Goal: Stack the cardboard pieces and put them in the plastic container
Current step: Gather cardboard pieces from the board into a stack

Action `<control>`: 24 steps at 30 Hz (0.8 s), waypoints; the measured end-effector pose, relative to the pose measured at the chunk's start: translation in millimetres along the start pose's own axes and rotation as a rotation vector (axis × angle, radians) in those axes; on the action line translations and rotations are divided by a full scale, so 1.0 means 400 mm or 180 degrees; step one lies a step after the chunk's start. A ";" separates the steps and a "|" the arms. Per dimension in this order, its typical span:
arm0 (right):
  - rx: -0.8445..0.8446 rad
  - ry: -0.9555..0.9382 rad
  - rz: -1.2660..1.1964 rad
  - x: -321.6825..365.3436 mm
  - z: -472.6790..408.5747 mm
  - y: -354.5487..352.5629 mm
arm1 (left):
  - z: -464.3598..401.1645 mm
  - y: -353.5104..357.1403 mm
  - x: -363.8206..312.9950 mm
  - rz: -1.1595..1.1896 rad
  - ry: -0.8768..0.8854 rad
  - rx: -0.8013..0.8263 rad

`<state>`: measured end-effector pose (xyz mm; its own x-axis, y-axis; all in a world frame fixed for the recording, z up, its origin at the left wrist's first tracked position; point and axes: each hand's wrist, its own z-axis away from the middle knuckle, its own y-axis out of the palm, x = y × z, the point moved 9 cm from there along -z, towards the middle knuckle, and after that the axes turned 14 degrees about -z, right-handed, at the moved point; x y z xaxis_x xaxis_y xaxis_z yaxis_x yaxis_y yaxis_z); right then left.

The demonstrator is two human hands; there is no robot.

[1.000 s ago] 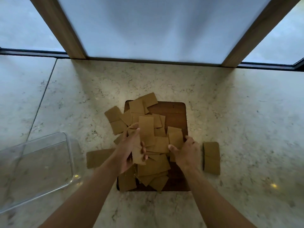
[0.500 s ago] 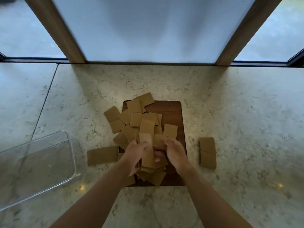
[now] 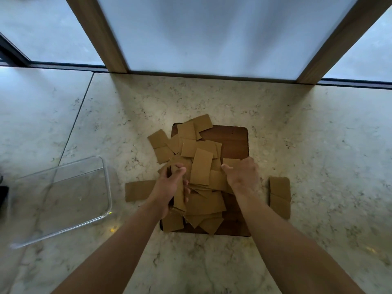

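Left hand gripping cardboard stack, right hand curled onto cardboard pile

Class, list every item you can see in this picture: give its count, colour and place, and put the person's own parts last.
Cardboard pieces: many, tan, heaped loosely on the board.
Stray cardboard pieces: a few, tan, on the counter; one left of the board, two right of it, two at the board's upper left.
Wooden board: one, dark brown, centre of the counter.
Plastic container: one, clear, holding no cardboard, on the counter at left.
Counter: one, pale marbled stone.
Window frame posts: two, wooden, behind the counter.
Left hand: one, fingers gripping a few upright cardboard pieces.
Right hand: one, on the heap's right side, fingers hidden.
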<state>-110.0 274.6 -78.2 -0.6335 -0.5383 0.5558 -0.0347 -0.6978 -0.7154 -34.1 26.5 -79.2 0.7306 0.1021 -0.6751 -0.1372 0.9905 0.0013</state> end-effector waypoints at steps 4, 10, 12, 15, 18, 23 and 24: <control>0.0077 -0.0112 -0.0189 -0.025 -0.027 -0.042 | 0.009 -0.027 -0.001 0.0047 0.0074 -0.0035; -0.0416 -0.0148 -0.1186 -0.068 0.053 -0.131 | 0.045 -0.006 0.007 -0.0173 0.0269 0.0121; 0.0420 0.0111 -0.1905 -0.056 0.153 -0.037 | 0.067 0.016 0.026 -0.0378 0.0273 0.0244; 0.1415 0.0071 -0.1966 -0.018 0.290 0.115 | 0.097 0.026 0.069 -0.0806 0.0281 0.0310; 0.0874 -0.0268 -0.1201 -0.030 0.312 0.117 | 0.123 -0.028 0.134 -0.0163 -0.0009 0.0222; 0.0278 0.0017 0.0173 -0.148 0.300 0.080 | 0.165 -0.112 0.201 0.0816 -0.0193 0.0262; 0.0370 0.0032 0.0318 -0.160 0.302 0.092 | 0.167 -0.128 0.212 0.0842 -0.0203 0.0174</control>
<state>22.7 226.4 -88.8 -0.6371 -0.6034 0.4796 0.1183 -0.6915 -0.7127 79.5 -9.4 -87.0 0.7151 0.3617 -0.5982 -0.2937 0.9320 0.2124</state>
